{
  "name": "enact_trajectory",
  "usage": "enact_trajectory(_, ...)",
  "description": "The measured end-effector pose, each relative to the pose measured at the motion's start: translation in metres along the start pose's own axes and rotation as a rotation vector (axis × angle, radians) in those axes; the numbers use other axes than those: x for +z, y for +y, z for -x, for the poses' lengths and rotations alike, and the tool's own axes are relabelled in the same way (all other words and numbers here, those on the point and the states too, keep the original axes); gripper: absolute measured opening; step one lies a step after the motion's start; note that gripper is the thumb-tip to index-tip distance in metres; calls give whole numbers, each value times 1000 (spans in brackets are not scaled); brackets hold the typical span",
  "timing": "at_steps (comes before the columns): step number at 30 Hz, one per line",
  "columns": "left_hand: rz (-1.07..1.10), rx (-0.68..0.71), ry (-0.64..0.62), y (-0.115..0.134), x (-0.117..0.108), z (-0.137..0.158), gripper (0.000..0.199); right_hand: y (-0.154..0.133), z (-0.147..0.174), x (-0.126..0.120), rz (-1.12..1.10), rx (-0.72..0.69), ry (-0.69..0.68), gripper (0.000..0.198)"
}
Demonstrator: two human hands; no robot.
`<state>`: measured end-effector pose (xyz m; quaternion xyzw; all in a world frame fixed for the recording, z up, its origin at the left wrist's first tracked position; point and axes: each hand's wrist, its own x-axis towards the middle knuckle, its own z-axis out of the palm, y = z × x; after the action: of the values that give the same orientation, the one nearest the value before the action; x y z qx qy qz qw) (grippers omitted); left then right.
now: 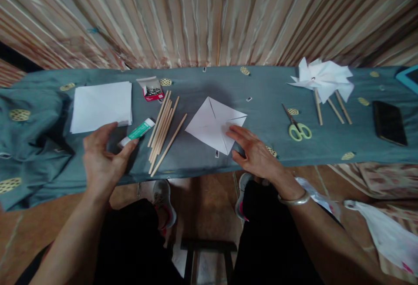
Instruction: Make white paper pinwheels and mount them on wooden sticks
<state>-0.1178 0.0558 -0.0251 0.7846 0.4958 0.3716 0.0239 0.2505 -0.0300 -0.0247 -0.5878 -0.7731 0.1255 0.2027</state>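
Note:
My left hand [102, 158] is at the table's front left with thumb and fingers apart. Its thumb is at the lower end of a white and green tube [139, 130], which looks like glue; whether it touches is hard to tell. The fingertips are by the near edge of a stack of white paper [101, 106]. My right hand [253, 150] rests with fingers stretched on the right side of a white paper square [210, 123]. Slits run inward from the square's corners. Several thin wooden sticks [165, 130] lie between the tube and the square.
Behind the sticks stands a small open box of metal pins [152, 89]. To the right are green-handled scissors [298, 129], white paper pinwheels [323, 78] on sticks and a dark phone [389, 123]. A blue-edged object [408, 80] is at the far right. A striped curtain [202, 19] hangs behind.

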Motion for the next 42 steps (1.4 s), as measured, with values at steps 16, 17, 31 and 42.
enact_trajectory(16, 250, 347, -468, 122, 90, -16, 44, -7, 2, -10, -9, 18, -14, 44)
enact_trajectory(17, 251, 351, -465, 121, 91, -16, 43, -7, 1, -11, -13, 21, -20, 44)
enact_trajectory(31, 268, 378, -461, 119, 91, -19, 38, -1, -8, -19, -74, 60, -108, 48)
enact_trajectory(42, 198, 451, -405, 123, 95, -19, 26, -1, -8, -19, -89, 62, -126, 48)
